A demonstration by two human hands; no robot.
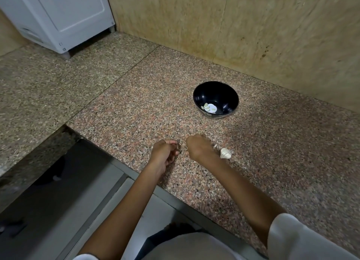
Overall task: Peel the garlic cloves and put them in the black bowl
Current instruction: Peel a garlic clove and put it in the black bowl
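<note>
A speckled pink-and-grey granite counter (116, 108) fills most of the view, with a black bowl (216, 89) standing on it towards the back wall. Far to the left of the bowl and further back sits a white appliance (64, 16).

Two bare forearms reach in from the bottom edge, and both hands stop well short of the bowl, on the person's side of it and slightly left. The left hand (164, 153) is turned palm inward, its fingers loosely curled, with nothing visible in it. The right hand (198, 148), the nearer of the two to the bowl, is curled like a fist with its back to the camera and is blurred; whether it grips anything cannot be told.

A partly broken garlic bulb (225, 153) lies on the counter straight towards the person from the bowl, just beside the right hand's outer edge. A few peeled cloves (209, 108) rest inside the bowl. A scrap of papery skin (215, 146) lies between the bulb and the right hand.
</note>
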